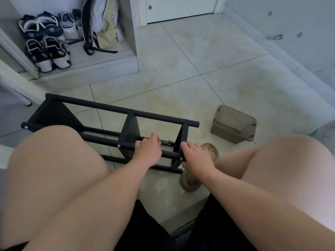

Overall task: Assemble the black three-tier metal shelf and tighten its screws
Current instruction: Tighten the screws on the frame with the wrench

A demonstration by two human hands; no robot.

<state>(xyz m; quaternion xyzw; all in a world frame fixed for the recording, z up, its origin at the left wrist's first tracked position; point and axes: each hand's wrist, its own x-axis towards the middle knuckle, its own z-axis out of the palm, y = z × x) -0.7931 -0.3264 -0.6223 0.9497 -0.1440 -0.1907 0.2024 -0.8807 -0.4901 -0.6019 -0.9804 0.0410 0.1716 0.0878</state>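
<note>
The black shelf (126, 110) is lying on its side on the tile floor (208, 57), right between the person's knees. Makes sense, since that turns the screw heads on the near rail up where they're easy to get at. The left hand (147, 151) is wrapped around that rail, between the middle panel and the end panel, probably just to stop the frame rolling. A small silver wrench (166, 142) pokes out past its fingertips, though it's hard to say whether it's actually pinched or just sitting there. The right hand (194, 156) is curled onto the rail's end, right by a screw (181, 159) at the panel corner, so that joint looks like the one being tightened.

The frame is matte black round tubing with thin flat sheet-metal tiers, and the shiny little screw heads stand out. A brownish plastic box (233, 124) sits near the shelf's end, and there's a soft tan slipper (208, 151) just behind the right hand.
</note>
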